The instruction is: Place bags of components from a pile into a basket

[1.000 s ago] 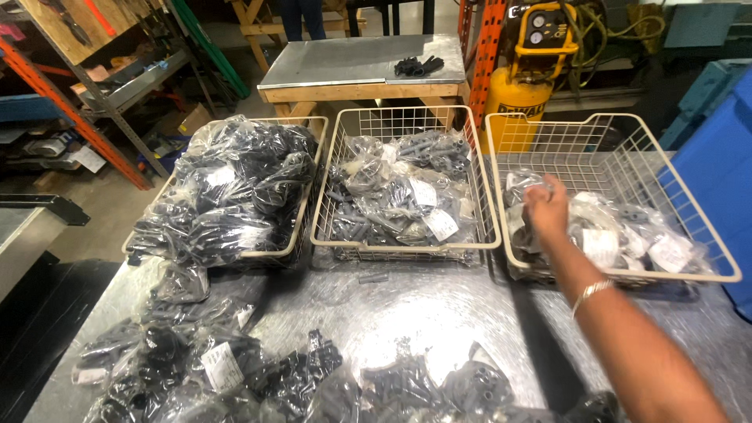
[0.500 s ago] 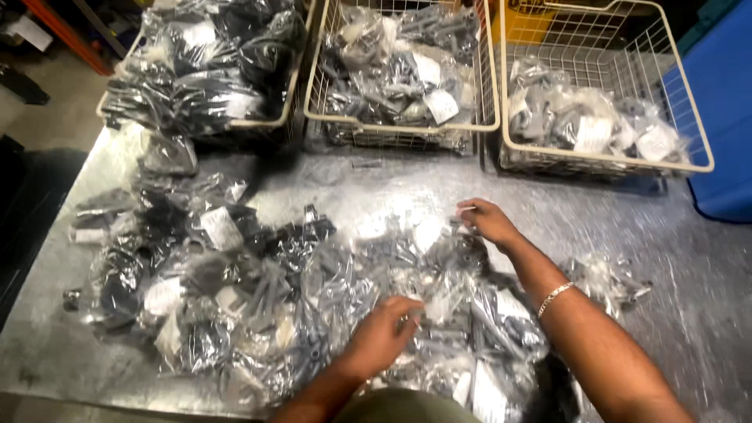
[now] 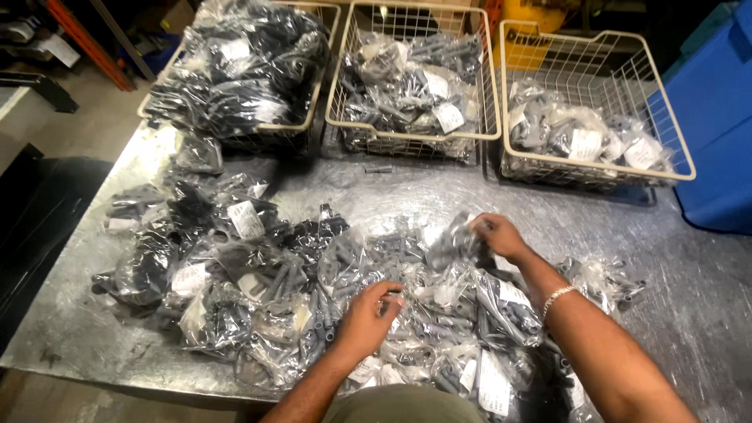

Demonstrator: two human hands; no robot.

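Left hand: the left hand (image 3: 368, 317) is pressing on the pile of bags (image 3: 329, 290) at the lower middle, grip loose, holding nothing.
Right hand: the right hand (image 3: 497, 235) is pinching a grey bag (image 3: 454, 244), grip clamped.
Risk: slippery bags near the desk (image 3: 689, 298) edge are maybe sliding off.
Change: the right hand is now closing on the bag; the left hand is sitting higher on the pile.

Three baskets (image 3: 407, 135) stand in a row at the table's (image 3: 705, 290) far edge; bags (image 3: 298, 274) lie heaped in front, under both hands (image 3: 368, 317).
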